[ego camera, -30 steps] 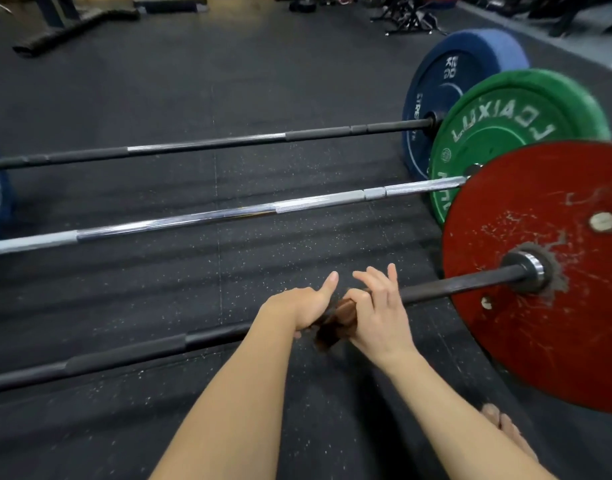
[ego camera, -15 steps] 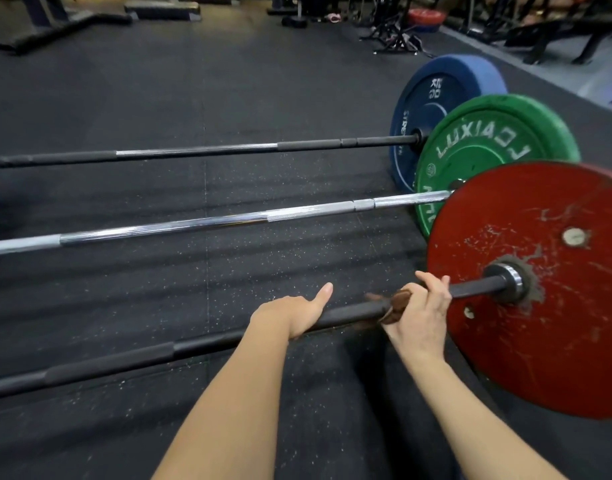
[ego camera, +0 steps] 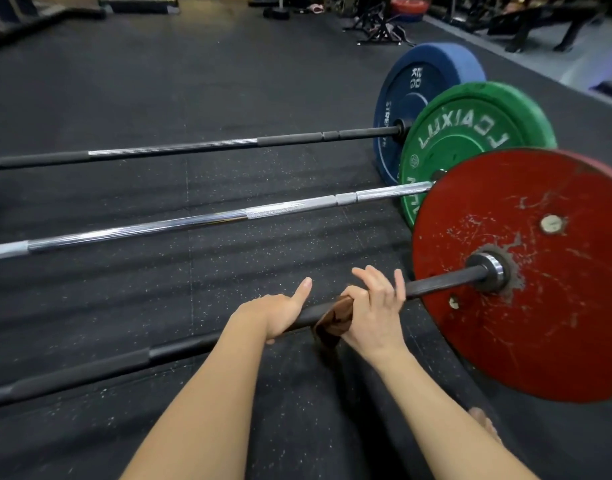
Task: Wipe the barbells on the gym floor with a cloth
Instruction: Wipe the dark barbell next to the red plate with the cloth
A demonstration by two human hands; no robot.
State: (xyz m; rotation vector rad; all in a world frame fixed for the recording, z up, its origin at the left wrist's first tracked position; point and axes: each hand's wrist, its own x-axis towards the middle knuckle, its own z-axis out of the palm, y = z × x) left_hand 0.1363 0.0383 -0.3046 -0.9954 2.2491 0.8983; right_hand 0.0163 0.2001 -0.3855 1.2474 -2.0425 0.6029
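Three barbells lie side by side on the black rubber floor. The nearest black bar (ego camera: 443,280) carries a scuffed red plate (ego camera: 540,306) at its right end. My left hand (ego camera: 280,311) grips this bar, thumb pointing up. Just to its right my right hand (ego camera: 373,308) holds a brown cloth (ego camera: 334,323) wrapped round the bar, with the fingers partly lifted. The middle chrome bar (ego camera: 193,221) has a green plate (ego camera: 470,140). The far bar (ego camera: 211,147) has a blue plate (ego camera: 422,84).
A bare foot (ego camera: 484,424) shows at the lower right, close to the red plate. Racks, benches and a red plate (ego camera: 408,6) stand along the far edge of the mat. Open rubber floor (ego camera: 193,81) stretches beyond the far bar.
My right hand slid the cloth rightward along the near bar toward the red plate, then came back left a little. The left hand kept its grip.
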